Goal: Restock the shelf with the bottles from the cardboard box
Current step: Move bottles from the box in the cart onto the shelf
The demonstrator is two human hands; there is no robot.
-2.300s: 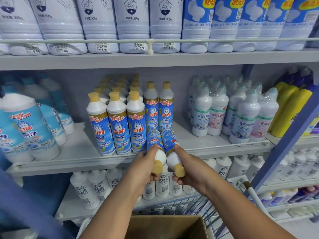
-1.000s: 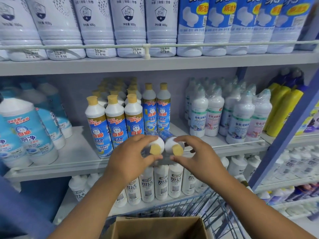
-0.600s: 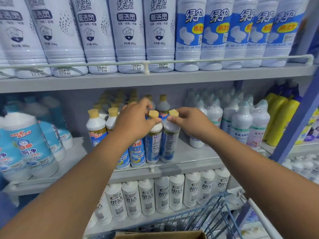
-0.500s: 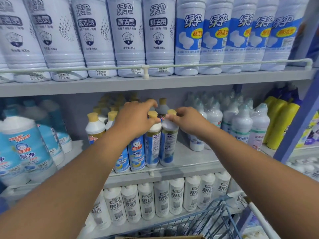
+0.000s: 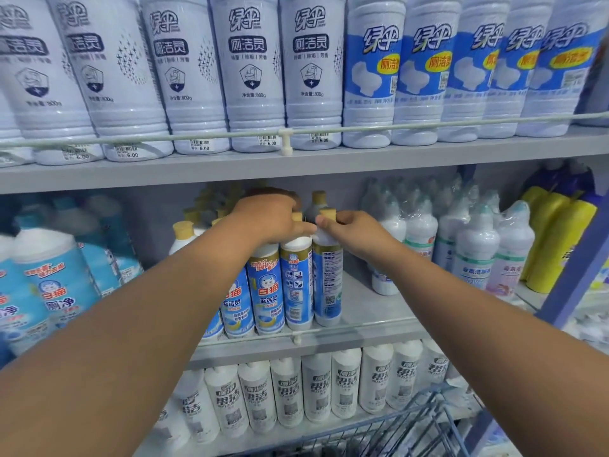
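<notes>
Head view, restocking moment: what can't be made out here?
- Cardboard box: out of view below the bottom edge; only the cart's wire rim shows.
- Left hand covers the neck of its bottle; the grip is hidden.
- Right hand pinches its bottle below the cap; its front label faces away.
- Bottles at far left: blurred.

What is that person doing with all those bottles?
A person is filling up a shop shelf. Each hand grips the top of one yellow-capped bottle: the left hand is on the left bottle, and the right hand pinches the neck of the right bottle. Both bottles stand upright at the front of the middle shelf, beside more of the same kind, with their back labels facing out. The hands have not let go yet.
</notes>
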